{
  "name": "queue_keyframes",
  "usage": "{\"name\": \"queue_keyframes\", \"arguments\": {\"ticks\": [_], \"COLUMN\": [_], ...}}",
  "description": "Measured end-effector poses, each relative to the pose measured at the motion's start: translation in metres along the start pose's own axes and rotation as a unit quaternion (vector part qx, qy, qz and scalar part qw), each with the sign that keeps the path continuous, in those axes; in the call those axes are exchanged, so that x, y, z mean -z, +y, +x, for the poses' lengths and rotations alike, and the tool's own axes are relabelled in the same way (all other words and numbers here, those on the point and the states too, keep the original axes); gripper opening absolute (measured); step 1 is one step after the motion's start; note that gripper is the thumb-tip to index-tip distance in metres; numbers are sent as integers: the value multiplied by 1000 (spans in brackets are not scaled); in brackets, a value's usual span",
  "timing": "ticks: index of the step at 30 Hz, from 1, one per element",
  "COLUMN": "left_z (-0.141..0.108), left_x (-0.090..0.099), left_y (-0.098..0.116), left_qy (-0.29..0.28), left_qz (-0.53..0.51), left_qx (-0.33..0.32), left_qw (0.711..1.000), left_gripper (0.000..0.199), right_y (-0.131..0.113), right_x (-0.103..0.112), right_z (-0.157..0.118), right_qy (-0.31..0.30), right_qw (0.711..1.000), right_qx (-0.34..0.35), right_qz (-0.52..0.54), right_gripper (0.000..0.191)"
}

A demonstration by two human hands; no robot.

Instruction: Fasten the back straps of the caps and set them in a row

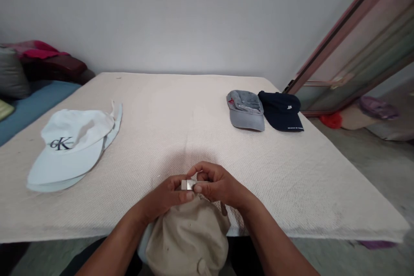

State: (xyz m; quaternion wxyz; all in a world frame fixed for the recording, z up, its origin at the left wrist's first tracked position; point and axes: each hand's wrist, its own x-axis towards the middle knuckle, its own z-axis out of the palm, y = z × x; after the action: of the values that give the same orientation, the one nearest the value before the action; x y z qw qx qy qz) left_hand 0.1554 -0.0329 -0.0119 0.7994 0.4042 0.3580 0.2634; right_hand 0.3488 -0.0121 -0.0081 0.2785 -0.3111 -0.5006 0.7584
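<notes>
A: What are the hands doing?

B: Both are working at the back strap of a khaki baseball cap (189, 235). The left hand (173, 195) is gripping the strap side narrowly, its thumb lying along the cap's edge. The right hand (220, 184) is pinching the strap between thumb and fingers, right beside a shiny metal buckle (189, 185).

A: Where is the khaki cap sitting?

B: It is hanging at the near edge of a table (184, 116), its strap side facing away from the person and its crown drooping toward the lap. A pale edge is showing at its left; I cannot tell what it belongs to.

A: What else is lying on the table?

B: A textured off-white cloth (155, 108) is covering it. On the left, a white "CK" cap (76, 131) is resting over another pale cap (114, 134), which is peeking out behind and below. Toward the far right, a gray cap (245, 110) with a small red emblem is sitting just beside a navy cap (280, 111) with white marks. Both brims are pointing toward the person.
</notes>
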Motion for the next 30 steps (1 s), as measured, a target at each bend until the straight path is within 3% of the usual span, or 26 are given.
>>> {"name": "queue_keyframes", "arguments": {"ticks": [9, 11, 19, 25, 30], "left_z": [-2, -2, -3, -5, -4], "left_x": [-3, -4, -7, -4, -4], "left_y": [-1, -1, 0, 2, 2], "left_qy": [32, 21, 62, 77, 50], "left_qz": [-82, -80, -78, -98, -89], "left_qx": [-3, -10, -21, -45, -10], "left_qw": [996, 997, 995, 991, 995], "left_gripper": [26, 25, 18, 21, 19], "right_y": [4, 5, 6, 7, 8], "right_x": [1, 1, 4, 15, 14], "right_z": [-2, -2, -5, -18, -16], "right_qy": [4, 7, 25, 27, 52], "right_qw": [999, 999, 999, 999, 997], "right_qx": [-1, 4, 21, -27, -32], "right_qz": [49, 48, 31, 22, 45], "right_gripper": [31, 31, 33, 25, 26]}}
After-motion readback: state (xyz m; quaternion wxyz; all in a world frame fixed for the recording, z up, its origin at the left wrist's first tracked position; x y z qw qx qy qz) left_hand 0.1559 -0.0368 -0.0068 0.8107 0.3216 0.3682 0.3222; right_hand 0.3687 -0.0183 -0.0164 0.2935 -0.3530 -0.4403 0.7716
